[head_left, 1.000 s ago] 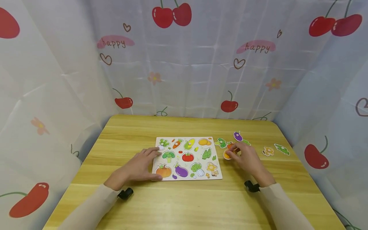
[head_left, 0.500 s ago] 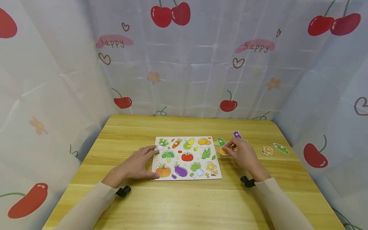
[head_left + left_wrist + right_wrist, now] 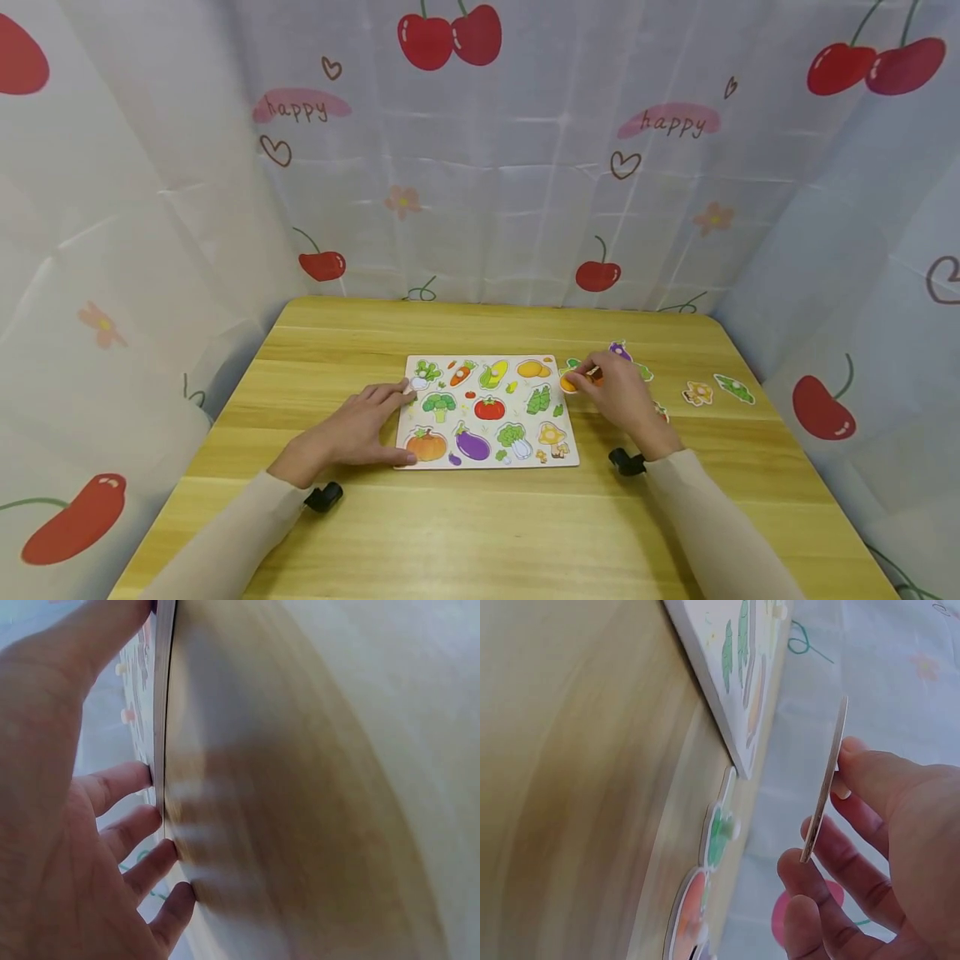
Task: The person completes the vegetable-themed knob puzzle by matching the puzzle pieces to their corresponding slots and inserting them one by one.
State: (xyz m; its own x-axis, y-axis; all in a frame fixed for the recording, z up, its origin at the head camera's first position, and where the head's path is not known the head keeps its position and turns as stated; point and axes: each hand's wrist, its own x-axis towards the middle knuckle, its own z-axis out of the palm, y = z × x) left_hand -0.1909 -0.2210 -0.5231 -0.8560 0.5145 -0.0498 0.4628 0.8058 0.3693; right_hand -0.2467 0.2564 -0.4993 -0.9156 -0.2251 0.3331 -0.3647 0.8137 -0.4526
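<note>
A vegetable puzzle board (image 3: 517, 427) lies flat on the table. My left hand (image 3: 347, 433) rests at its left side, fingers spread. Its fingertips (image 3: 154, 817) touch the board's edge in the left wrist view. My right hand (image 3: 618, 398) pinches a rounded orange-yellow puzzle piece (image 3: 568, 383) near the board's upper right corner. In the right wrist view this piece (image 3: 824, 791) shows edge-on, raised above the table, with thumb and fingers at its small knob (image 3: 841, 786). Its printed face is turned away there.
Right of the board lie more knobbed pieces: an eggplant (image 3: 619, 349), a mushroom (image 3: 698, 393) and a green pod (image 3: 735, 388). A broccoli piece (image 3: 716, 838) and an orange-red piece (image 3: 684, 919) lie beside the board. A cherry-print curtain (image 3: 480, 208) surrounds the wooden table (image 3: 480, 533).
My right hand has moved left and slightly away from me, carrying the orange-yellow piece from among the loose pieces to the board's right edge. My left hand has stayed on the board.
</note>
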